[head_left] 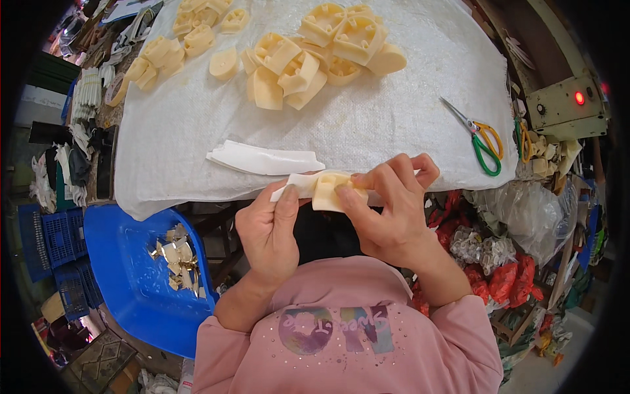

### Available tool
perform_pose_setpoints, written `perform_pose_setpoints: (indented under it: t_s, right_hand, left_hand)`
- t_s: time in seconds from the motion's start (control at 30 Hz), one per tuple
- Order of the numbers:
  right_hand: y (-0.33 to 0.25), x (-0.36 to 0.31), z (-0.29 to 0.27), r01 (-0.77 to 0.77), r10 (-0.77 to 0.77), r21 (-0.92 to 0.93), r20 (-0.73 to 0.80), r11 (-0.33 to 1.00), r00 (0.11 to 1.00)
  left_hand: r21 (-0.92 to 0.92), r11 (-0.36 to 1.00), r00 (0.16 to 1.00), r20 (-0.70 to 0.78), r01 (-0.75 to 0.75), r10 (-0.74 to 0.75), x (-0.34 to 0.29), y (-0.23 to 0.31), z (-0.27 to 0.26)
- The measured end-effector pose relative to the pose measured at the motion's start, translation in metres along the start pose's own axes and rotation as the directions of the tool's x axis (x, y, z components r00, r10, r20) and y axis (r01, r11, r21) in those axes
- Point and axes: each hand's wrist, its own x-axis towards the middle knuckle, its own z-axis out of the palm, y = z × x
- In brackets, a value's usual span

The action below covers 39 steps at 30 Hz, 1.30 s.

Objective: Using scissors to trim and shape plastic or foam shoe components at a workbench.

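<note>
At the near edge of the table, my left hand (268,228) pinches the end of a white strip (303,181) between thumb and fingers. My right hand (392,213) grips a small cream-coloured, hollow moulded piece (326,198), its thumb pressed on the piece. The strip runs against the far side of this piece; how far it wraps round is hidden by my fingers. Just beyond my hands lie loose white strips (262,159), stacked flat. Scissors (483,141) with one green and one orange handle rest on the right, blades partly apart.
White woven sheeting (407,111) covers the table. Cream moulded pieces (289,73) are heaped at its far side, more (161,58) far left. A blue basin (125,282) holding shiny gold scraps (178,259) stands lower left. At right are a control box (567,108) with a red light and red bags (505,282).
</note>
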Motion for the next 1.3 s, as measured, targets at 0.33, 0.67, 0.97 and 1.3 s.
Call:
perform_pose_setpoints:
  t_s: [0.33,0.67,0.97,1.3]
  right_hand:
    - [0.002,-0.011,0.003,-0.013,0.006,0.038,0.189,0.999,0.982]
    - [0.004,-0.019,0.018,0.025,-0.026,0.012,0.09,1.0,0.996]
    - [0.018,-0.025,0.017,-0.072,0.068,0.152,0.031,0.986,0.997]
    - [0.016,-0.025,0.011,-0.026,-0.021,0.369,0.125,0.929,0.992]
  left_hand:
    - [0.135,0.985,0.989,0.09,0.105,-0.118,-0.007,-0.013,0.002]
    - [0.493,0.834,0.953,0.277,-0.249,0.121,-0.005,-0.019,0.008]
    - [-0.155,0.916,0.829,0.501,0.37,-0.25,0.005,-0.031,-0.013]
    - [-0.246,0.625,0.559,0.741,0.741,-0.371,0.018,-0.036,-0.004]
